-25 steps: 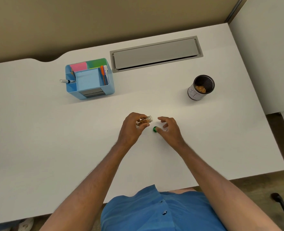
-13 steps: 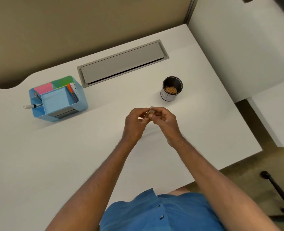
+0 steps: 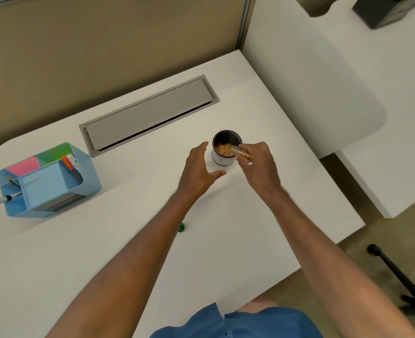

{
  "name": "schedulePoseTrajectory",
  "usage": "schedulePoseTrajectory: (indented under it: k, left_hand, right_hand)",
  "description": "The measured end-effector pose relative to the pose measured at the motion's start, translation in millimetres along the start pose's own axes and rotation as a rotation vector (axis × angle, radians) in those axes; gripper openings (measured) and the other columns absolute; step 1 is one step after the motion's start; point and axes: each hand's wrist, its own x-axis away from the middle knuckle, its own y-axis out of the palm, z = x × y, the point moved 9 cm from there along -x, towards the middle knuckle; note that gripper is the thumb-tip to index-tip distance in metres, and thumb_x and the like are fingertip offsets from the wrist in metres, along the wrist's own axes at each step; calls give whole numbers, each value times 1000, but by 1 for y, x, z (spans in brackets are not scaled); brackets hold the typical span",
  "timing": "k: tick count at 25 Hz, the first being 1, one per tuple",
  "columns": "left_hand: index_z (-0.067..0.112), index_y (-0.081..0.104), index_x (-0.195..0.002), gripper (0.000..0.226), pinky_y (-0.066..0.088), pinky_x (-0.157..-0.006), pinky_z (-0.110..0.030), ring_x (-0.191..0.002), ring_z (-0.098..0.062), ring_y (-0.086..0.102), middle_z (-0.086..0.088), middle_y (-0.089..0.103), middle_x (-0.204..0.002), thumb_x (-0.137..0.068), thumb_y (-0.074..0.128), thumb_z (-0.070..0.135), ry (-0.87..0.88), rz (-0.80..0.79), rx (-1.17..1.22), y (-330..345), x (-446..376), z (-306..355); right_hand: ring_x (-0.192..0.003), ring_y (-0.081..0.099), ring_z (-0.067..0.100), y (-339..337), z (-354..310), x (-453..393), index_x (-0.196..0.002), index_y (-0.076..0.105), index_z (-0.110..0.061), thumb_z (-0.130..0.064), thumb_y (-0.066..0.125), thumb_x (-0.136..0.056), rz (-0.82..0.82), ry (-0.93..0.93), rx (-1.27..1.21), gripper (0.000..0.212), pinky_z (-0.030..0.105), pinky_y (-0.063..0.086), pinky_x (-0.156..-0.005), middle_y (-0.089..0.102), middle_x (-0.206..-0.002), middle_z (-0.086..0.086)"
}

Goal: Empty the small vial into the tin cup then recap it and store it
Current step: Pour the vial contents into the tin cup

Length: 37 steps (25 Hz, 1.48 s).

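The right hand point(image 3: 258, 164) pinches the small vial point(image 3: 242, 154), tilted with its mouth over the tin cup point(image 3: 226, 148) at one o'clock on the desk point(image 3: 226, 240). The left hand point(image 3: 197, 172), spread wide and empty, hovers just beside the cup at nine o'clock. The green cap point(image 3: 181, 228) lies at six o'clock.

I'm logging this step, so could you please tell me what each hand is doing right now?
Left hand: open, holding nothing, beside the tin cup.
Right hand: closed on the small vial, tilted at the cup's rim.
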Motion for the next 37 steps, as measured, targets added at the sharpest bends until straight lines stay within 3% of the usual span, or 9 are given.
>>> schedulePoseTrajectory:
  k: [4, 8, 12, 16, 20, 26, 31, 37]
  left_hand:
    - [21, 30, -153, 102, 40, -111, -38, -145, -24, 34, -2, 35, -159, -72, 89, 42, 65, 20, -43, 16, -32, 20]
    - [16, 24, -156, 109, 44, -108, -42, -147, -27, 32, -4, 29, -162, -73, 88, 47, 45, 8, -109, 26, -51, 16]
    - [17, 32, -154, 101, 48, -108, -41, -142, -27, 42, -5, 41, -157, -74, 87, 48, 59, -15, -92, 31, -63, 11]
    - [21, 50, -137, 76, 55, -96, -35, -122, -22, 59, -1, 62, -134, -75, 84, 46, 90, 14, -14, 30, -68, 9]
    - [20, 29, -154, 98, 43, -109, -37, -144, -26, 42, -5, 40, -160, -77, 85, 44, 33, -19, -13, 37, -68, 7]
    - [20, 15, -161, 107, 35, -115, -39, -150, -26, 30, -2, 26, -167, -80, 83, 40, 138, -95, -17, 47, -72, 35]
    - [18, 26, -157, 96, 46, -111, -44, -144, -26, 37, -5, 35, -161, -80, 82, 35, 151, -85, -84, 45, -75, 41]
    - [18, 36, -151, 89, 50, -106, -40, -137, -23, 44, -3, 45, -152, -78, 83, 36, 158, 8, -105, 22, -59, 17]
  right_hand:
    - [-109, 58, 23, 7, -11, -17, -137, 61, -8, -14, 59, -103, -28, -72, 198, 35, 33, 56, -89, 54, -124, 10]
    - [-118, 53, 25, 17, -19, -31, -141, 59, -9, -9, 54, -102, -105, -69, 278, 38, 40, 56, -92, 56, -129, 11]
    - [-120, 54, 28, 20, -21, -37, -132, 65, -12, -4, 56, -99, -123, -87, 289, 35, 42, 57, -90, 60, -123, 12]
    - [-119, 56, 28, 22, -17, -40, -128, 68, -13, -2, 60, -96, -125, -68, 270, 35, 39, 56, -90, 62, -123, 11]
    - [-125, 56, 27, 23, -16, -40, -134, 66, -17, -4, 62, -97, -115, -43, 229, 41, 39, 56, -97, 62, -132, 10]
    - [-119, 57, 24, 21, -12, -40, -129, 69, -18, 0, 60, -95, -129, -42, 190, 39, 28, 50, -94, 63, -125, 9]
    - [-115, 61, 22, 21, -8, -42, -127, 69, -20, -3, 63, -96, -158, -35, 145, 36, 28, 52, -96, 64, -123, 6]
    - [-112, 64, 21, 34, -9, -30, -130, 66, -16, -6, 66, -98, -170, -59, 22, 34, 34, 56, -99, 62, -122, 5]
